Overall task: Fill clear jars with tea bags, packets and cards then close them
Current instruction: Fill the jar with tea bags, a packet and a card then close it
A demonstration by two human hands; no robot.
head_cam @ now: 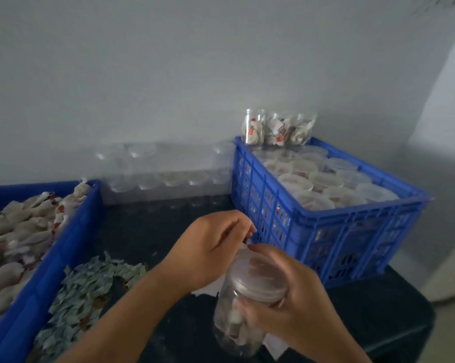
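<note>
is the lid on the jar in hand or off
On: the clear lid covers the jar gripped by the right hand. Tightened or not: cannot tell.

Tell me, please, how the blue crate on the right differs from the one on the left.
The right crate has slotted walls and holds lidded jars; the left crate has solid walls and holds loose tea bags. Both are blue plastic on the dark table.

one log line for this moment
stage: closing jar | right hand: grips jar just under lid | left hand: curled at lid's far edge, grip unclear | jar: tea bags inside, lid on
</note>
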